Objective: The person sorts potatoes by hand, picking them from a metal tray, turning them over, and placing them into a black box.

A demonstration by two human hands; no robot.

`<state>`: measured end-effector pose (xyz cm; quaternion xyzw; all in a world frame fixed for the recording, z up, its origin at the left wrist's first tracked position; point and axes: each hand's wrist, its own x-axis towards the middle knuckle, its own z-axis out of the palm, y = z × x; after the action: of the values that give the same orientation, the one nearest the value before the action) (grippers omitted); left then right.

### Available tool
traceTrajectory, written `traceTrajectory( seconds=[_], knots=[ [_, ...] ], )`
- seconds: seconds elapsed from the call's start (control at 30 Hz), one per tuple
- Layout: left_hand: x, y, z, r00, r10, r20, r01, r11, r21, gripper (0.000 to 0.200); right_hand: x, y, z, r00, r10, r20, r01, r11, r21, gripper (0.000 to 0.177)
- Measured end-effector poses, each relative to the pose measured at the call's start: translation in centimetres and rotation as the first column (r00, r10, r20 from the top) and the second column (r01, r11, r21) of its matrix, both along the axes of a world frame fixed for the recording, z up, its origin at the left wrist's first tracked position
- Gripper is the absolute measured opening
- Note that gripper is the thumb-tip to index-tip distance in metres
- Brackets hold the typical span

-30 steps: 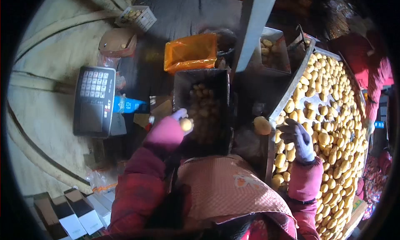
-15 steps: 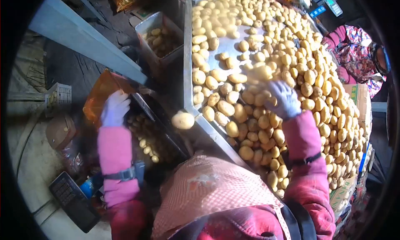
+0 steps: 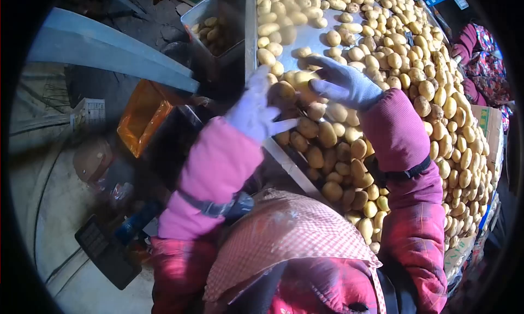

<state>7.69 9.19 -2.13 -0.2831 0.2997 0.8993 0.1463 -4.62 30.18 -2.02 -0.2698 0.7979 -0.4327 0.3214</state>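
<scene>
Many yellow-brown potatoes (image 3: 327,136) lie heaped on a metal sorting table (image 3: 297,44). My left hand (image 3: 254,109), in a pale lavender glove, reaches over the table's left rim with its fingers spread and nothing visible in it. Its thumb points right, close to some potatoes. My right hand (image 3: 352,86), gloved alike, is over the heap, fingers and thumb curved about a motion-blurred potato (image 3: 304,80) at their tips. How firmly it is gripped is hard to see.
A white bin (image 3: 191,20) with potatoes stands beyond the table's left edge. Left of me are an orange plastic-lined container (image 3: 143,120), a grey beam (image 3: 109,49) and a dark scale (image 3: 106,251). Another person's sleeve (image 3: 466,41) shows at the far right, above a cardboard box (image 3: 489,126).
My left hand has swung right from the orange-lined container to the table edge. My right hand has moved up and slightly left. The potato seen in mid-air near the rim is no longer there.
</scene>
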Motion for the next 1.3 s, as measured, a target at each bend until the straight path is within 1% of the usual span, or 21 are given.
traceTrajectory(
  seconds=[0.03,0.1,0.2,0.23,0.3,0.4,0.5,0.57,0.7,0.77,0.83,0.9,0.97,1.0,1.03,1.07,1.1,1.13,1.17,1.23,1.3],
  knots=[
    [-0.4,0.8,-0.3,1.000,0.015,-0.017,-0.014,0.999,0.044,0.053,-0.1,0.1,0.2,0.998,0.059,0.035,-0.059,0.998,-0.003,0.054],
    [1.0,-0.3,-2.2,0.980,-0.011,-0.197,0.041,0.988,0.149,0.046,0.1,2.2,0.6,0.872,0.145,-0.468,0.009,0.951,0.311,0.049],
    [2.1,-1.3,-2.0,0.959,0.075,-0.272,-0.059,0.996,0.065,0.044,3.0,5.6,2.5,0.883,0.311,-0.352,-0.198,0.926,0.322,0.032],
    [2.0,-1.6,-1.3,0.967,0.093,-0.239,-0.082,0.995,0.055,0.046,4.3,7.2,2.5,0.930,0.328,-0.168,-0.178,0.798,0.575,0.040],
    [2.2,-2.2,-1.5,0.964,0.146,-0.223,-0.117,0.983,0.141,0.051,7.5,10.0,1.5,0.782,0.455,-0.425,-0.202,0.831,0.519,0.068],
    [3.0,-2.9,-1.9,0.959,0.115,-0.261,-0.093,0.991,0.095,0.060,11.5,11.0,0.7,0.762,0.488,-0.425,-0.140,0.766,0.628,0.089],
    [3.7,-4.0,-2.5,0.939,0.118,-0.323,0.004,0.936,0.353,0.051,11.1,9.8,0.5,0.724,0.517,-0.457,-0.126,0.750,0.649,0.089],
    [4.1,-3.8,-2.2,0.939,0.104,-0.328,0.009,0.946,0.325,0.052,9.2,9.1,-0.5,0.823,0.437,-0.362,-0.159,0.790,0.592,0.089],
    [4.7,-3.2,-1.9,0.955,0.084,-0.283,-0.001,0.960,0.280,0.056,5.9,4.2,-0.5,0.855,0.498,-0.143,-0.265,0.657,0.706,0.075],
    [5.2,-3.0,-2.7,0.932,0.077,-0.353,0.035,0.953,0.301,0.056,5.0,1.9,-1.2,0.810,0.523,-0.267,-0.250,0.719,0.648,0.074],
    [5.8,-2.4,-2.5,0.956,0.067,-0.284,-0.016,0.984,0.178,0.055,4.5,-0.4,-2.9,0.865,0.380,-0.328,-0.117,0.788,0.605,0.064],
    [6.3,-1.7,-2.4,0.959,0.046,-0.280,0.003,0.985,0.172,0.053,1.7,-1.0,-6.6,0.723,0.239,-0.648,0.071,0.907,0.414,0.061],
    [6.8,-1.2,-2.8,0.982,0.029,-0.189,0.005,0.985,0.172,0.053,-1.7,-1.3,-9.7,0.701,0.138,-0.699,0.062,0.966,0.252,0.057],
    [7.2,-0.9,-2.7,0.984,0.015,-0.176,0.012,0.989,0.147,0.053,-2.3,-0.8,-9.8,0.772,0.004,-0.636,0.001,1.000,0.008,0.052],
    [7.6,-0.6,-2.9,0.964,0.008,-0.264,0.038,0.985,0.170,0.054,-2.7,-0.2,-7.8,0.953,-0.105,-0.285,0.143,0.983,0.116,0.047],
    [8.1,-0.6,-2.7,0.977,0.019,-0.215,0.013,0.989,0.145,0.053,-2.6,0.7,-3.4,0.923,-0.088,-0.375,0.197,0.945,0.262,0.042],
    [8.4,-0.4,-2.6,0.987,0.030,-0.161,-0.009,0.992,0.126,0.053,-4.9,4.1,-5.7,0.750,-0.113,-0.651,0.248,0.961,0.119,0.042],
    [8.5,-0.1,-2.9,0.987,0.031,-0.155,-0.010,0.991,0.135,0.053,-4.8,6.1,-4.3,0.651,-0.153,-0.744,0.302,0.951,0.069,0.041],
    [8.5,0.2,-3.2,0.984,0.009,-0.178,0.014,0.992,0.125,0.052,-5.4,8.7,-4.4,0.600,-0.068,-0.797,0.392,0.893,0.219,0.043],
    [8.3,0.9,-4.1,0.978,-0.019,-0.206,0.044,0.993,0.114,0.052,-4.7,9.6,-4.2,0.707,0.206,-0.677,0.418,0.650,0.635,0.039],
    [7.5,2.0,-5.6,0.938,-0.152,-0.313,0.213,0.962,0.172,0.051,-4.1,7.8,-3.9,0.728,0.168,-0.665,0.464,0.594,0.658,0.035]
  ],
)
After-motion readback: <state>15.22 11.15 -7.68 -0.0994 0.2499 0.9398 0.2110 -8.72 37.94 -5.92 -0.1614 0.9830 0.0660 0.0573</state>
